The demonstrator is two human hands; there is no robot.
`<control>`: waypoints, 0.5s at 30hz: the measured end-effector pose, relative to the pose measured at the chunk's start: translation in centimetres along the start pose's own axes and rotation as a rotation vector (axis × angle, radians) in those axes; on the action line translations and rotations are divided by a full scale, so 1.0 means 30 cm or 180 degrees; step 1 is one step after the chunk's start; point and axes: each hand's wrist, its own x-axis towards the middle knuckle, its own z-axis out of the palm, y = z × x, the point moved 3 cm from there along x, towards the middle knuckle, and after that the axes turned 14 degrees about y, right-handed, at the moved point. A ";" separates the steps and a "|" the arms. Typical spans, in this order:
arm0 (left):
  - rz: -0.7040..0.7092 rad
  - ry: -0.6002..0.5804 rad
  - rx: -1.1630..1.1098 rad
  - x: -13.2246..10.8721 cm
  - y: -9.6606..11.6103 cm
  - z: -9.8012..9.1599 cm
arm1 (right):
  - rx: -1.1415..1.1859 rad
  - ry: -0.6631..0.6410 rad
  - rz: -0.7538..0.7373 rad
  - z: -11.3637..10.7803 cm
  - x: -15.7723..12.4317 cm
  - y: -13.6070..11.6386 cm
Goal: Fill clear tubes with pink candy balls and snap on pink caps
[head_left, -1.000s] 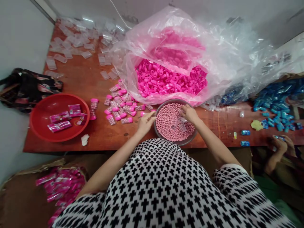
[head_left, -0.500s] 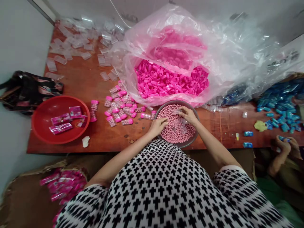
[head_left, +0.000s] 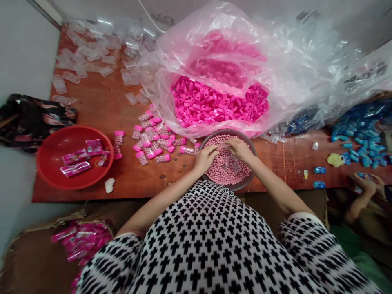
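Note:
A grey bowl [head_left: 251, 179] of small pink balls [head_left: 225, 173] sits at the table's front edge, against my patterned top. Over its right half, my right hand [head_left: 241, 149] grips a small clear plastic container [head_left: 223, 145], partly hidden by the fingers. My left hand [head_left: 206, 159] is over the bowl's left rim, thumb and fingers pinched together close to the container. What those fingers hold, if anything, is too small to tell. Another clear container [head_left: 236, 166] lies on the balls. Left of the bowl is a pile of filled containers with pink caps [head_left: 153, 139].
Behind the bowl, a large plastic bag [head_left: 165, 118] holds pink caps [head_left: 214, 102]. A red basin [head_left: 45, 159] with pink packets stands left. Clear containers [head_left: 79, 57] lie at back left. Blue-capped pieces [head_left: 364, 143] and another person's hands [head_left: 366, 185] are at right.
My right hand has moved slightly left with the clear container, bringing it closer to my left hand's fingertips. The camera view has shifted slightly.

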 end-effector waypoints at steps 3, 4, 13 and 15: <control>-0.0314 0.0157 0.0038 -0.007 -0.036 -0.040 | -0.1083 -0.0387 -0.0010 0.024 0.027 0.029; -0.0389 0.0211 0.0019 -0.008 -0.048 -0.053 | -0.1144 -0.0541 -0.0061 0.048 0.033 0.030; -0.0378 0.0444 0.0153 -0.016 -0.092 -0.091 | 0.0890 -0.0408 0.0564 0.210 0.000 0.010; -0.0357 0.0268 0.0169 -0.021 -0.086 -0.070 | 0.1915 -0.0182 0.0888 0.186 -0.021 -0.001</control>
